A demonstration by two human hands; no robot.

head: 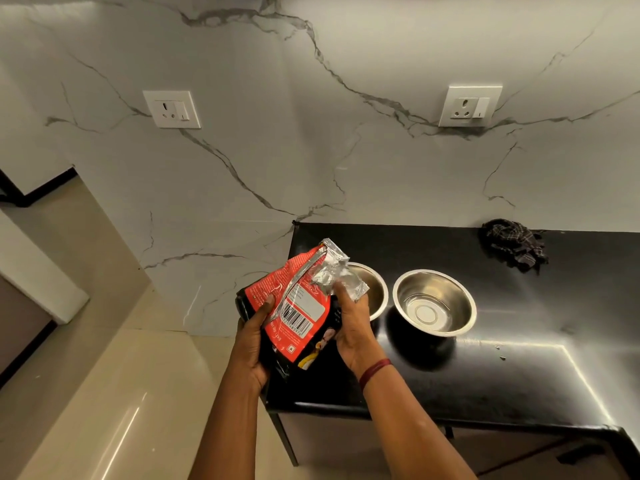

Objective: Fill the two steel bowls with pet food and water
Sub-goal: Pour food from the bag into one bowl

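Hands: your left hand (254, 341) cups the lower left side of the pet food bag (298, 308), thumb pressed on its red face; your right hand (353, 327) closes around the bag's right edge, fingers pinching the crumpled silver top.
Bag: red and black foil pouch with a white label and barcode toward you, tilted so its silver mouth points to 1 o'clock, over the near bowl; it is held in the air above the worktop's left end.
Left steel bowl (375, 289): at 1 o'clock from your hands, mostly hidden behind the bag and your right hand; you cannot tell what is inside.
Right steel bowl (434, 301): at 3 o'clock from the bag, just beside the other bowl, upright, shiny inside with nothing visible in it.
Wrist: a dark red thread band (374, 370) circles your right wrist.
Worktop (519, 358): glossy black, with bright light streaks and a few small crumbs at 3 o'clock.
Cloth (514, 249): dark checked rag bunched at the back, at 2 o'clock, against the wall.
Wall (311, 133): white marble with grey veins, carrying two white sockets (172, 109) at 11 and 1 o'clock.
Floor (121, 393): pale glossy tiles at 8 o'clock.
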